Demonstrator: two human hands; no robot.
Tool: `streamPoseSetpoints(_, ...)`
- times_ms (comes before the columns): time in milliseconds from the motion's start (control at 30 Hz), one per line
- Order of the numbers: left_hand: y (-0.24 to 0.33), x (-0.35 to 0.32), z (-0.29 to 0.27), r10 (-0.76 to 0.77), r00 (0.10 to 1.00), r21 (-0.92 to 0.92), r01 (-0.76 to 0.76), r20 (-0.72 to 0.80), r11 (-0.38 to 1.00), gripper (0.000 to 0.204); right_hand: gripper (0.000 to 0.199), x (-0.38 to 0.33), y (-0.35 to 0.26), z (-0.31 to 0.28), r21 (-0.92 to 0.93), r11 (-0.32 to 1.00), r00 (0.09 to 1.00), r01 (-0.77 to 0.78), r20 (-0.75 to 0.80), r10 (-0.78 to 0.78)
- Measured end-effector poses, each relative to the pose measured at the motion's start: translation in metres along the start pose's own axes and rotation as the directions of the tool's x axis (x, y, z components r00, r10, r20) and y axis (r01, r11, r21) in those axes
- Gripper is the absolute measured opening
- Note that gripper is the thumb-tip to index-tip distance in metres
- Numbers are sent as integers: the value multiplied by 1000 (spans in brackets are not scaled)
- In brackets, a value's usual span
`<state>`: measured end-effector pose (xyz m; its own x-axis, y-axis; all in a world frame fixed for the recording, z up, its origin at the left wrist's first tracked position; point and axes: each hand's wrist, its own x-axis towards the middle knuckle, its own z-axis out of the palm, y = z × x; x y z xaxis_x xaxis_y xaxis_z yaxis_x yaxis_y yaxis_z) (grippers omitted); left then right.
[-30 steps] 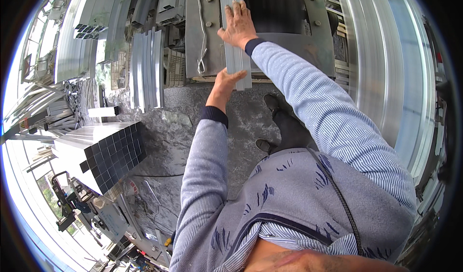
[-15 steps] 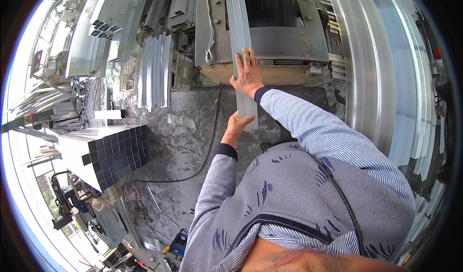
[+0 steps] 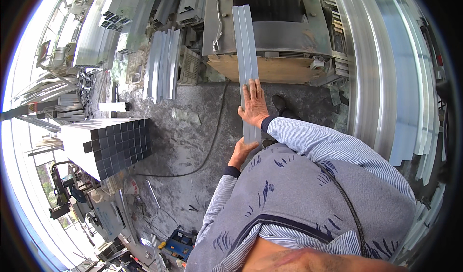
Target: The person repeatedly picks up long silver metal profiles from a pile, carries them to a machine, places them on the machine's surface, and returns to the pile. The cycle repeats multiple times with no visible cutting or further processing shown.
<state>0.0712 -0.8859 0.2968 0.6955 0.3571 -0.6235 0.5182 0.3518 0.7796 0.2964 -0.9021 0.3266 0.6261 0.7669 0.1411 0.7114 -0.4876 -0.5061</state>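
Long silver-grey grooved metal profile [image 3: 247, 45], which we are holding lengthwise ahead of our body.
Our left hand [image 3: 242, 151] is grasping its near end, thumb on top; our right hand [image 3: 254, 102] is lying flat and unclenched just ahead. We should be keeping both contacts steady so the far end isn't swinging. Our left fingers are hiding underneath, and we cannot tell whether the profile is touching the dark-grey metal machine [image 3: 284, 36] beyond our hands.

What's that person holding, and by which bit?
A long grey metal strip: left hand grips its near end; right hand lies on top, farther along.
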Motion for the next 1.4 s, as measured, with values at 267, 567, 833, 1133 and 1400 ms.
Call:
streamPoseSetpoints(267, 95, 114, -10, 61, 997, 46, -63, 44, 997, 45, 92, 133, 46, -14, -10, 1000, 989, -22, -145, 21)
streamPoseSetpoints(567, 292, 272, 12, 82, 995, 88, -86, 51, 992, 50, 89, 355, 138, -56, -130, 990, 959, -57, -282, 18)
streamPoseSetpoints(833, 291, 274, 17, 44, 998, 62, -47, 40, 997, 49, 88, 352, 140, -54, -146, 986, 960, -84, -277, 41)
streamPoseSetpoints(1133, 158, 163, 8, 38, 998, 66, -42, 54, 997, 54, 93, 197, 77, -38, -97, 991, 990, -90, -114, 79)
streamPoseSetpoints(1400, 90, 82, 11, 13, 998, 48, -16, 55, 999, 63, 93, 98, 40, -33, -94, 993, 996, -66, -60, 61)
